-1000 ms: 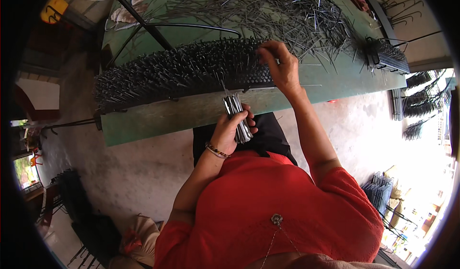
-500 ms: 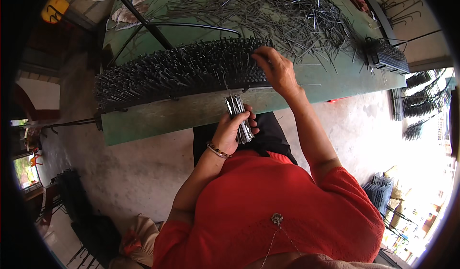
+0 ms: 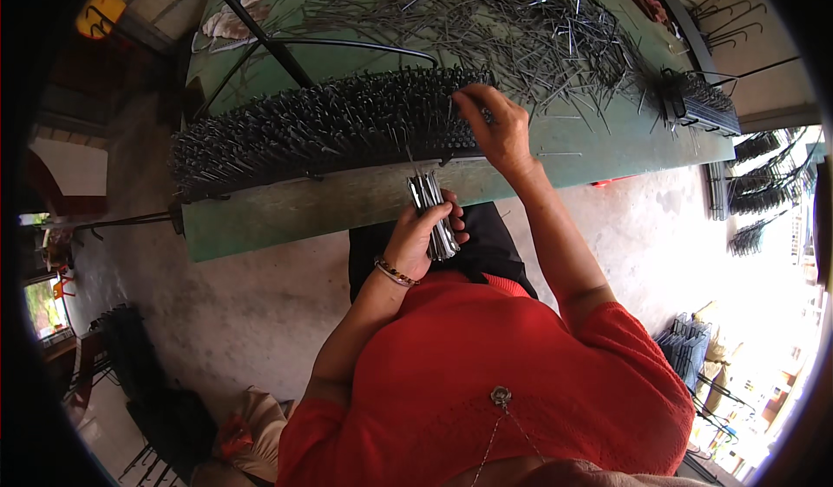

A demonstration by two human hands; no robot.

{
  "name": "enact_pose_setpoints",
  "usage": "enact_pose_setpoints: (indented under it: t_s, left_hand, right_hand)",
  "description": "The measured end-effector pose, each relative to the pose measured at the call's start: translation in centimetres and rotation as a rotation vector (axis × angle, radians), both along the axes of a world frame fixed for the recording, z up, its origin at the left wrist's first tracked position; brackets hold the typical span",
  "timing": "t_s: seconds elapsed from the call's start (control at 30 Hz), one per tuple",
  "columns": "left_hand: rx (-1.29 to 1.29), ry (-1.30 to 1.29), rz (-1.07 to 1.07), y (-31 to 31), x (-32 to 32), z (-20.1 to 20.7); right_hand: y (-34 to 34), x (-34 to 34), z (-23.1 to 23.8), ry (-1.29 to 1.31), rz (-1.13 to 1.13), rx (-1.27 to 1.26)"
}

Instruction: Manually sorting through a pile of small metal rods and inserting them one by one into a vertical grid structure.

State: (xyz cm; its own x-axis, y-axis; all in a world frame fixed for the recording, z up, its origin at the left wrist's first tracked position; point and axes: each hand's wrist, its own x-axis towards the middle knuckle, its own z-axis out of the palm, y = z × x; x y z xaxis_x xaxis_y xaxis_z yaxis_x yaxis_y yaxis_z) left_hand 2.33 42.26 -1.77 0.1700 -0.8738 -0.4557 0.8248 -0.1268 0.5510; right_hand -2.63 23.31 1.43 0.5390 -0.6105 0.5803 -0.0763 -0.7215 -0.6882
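Observation:
A bundle of thin silvery metal rods lies in my left hand, with the fingers wrapped round it, just short of the table's front edge. Beyond it stretches a long black rack densely set with dark metal pins, many of them bent or hooked at the top. My right hand is over the rack's right end, thumb and forefinger brought together among the pins. What that pinch holds, if anything, is too small to make out.
Loose dark metal rods are heaped across the back of the green table. A smaller black rack stands at its right end. A black metal bar slants over the left side. Dark wire racks hang at the right.
My right hand has shifted slightly left along the rack's right end, fingers still pinched. The left hand and its bundle of rods stay in place.

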Motion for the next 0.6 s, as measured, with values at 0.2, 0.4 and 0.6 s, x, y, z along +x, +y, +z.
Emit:
enact_pose_setpoints:
  t_s: [0.2,0.4,0.6]
  left_hand:
    - [-0.017,-0.058,-0.061,-0.1,0.1,0.5]
    - [-0.031,-0.118,-0.108,-0.2,0.2,0.8]
    - [-0.110,-0.162,-0.197,-0.5,1.0,1.9]
  right_hand:
    - [-0.3,-0.3,-0.5,0.136,-0.032,-0.256]
    - [0.0,-0.7,-0.2,0.182,-0.087,-0.294]
    - [0.8,-2.3,2.4,0.230,0.101,0.363]
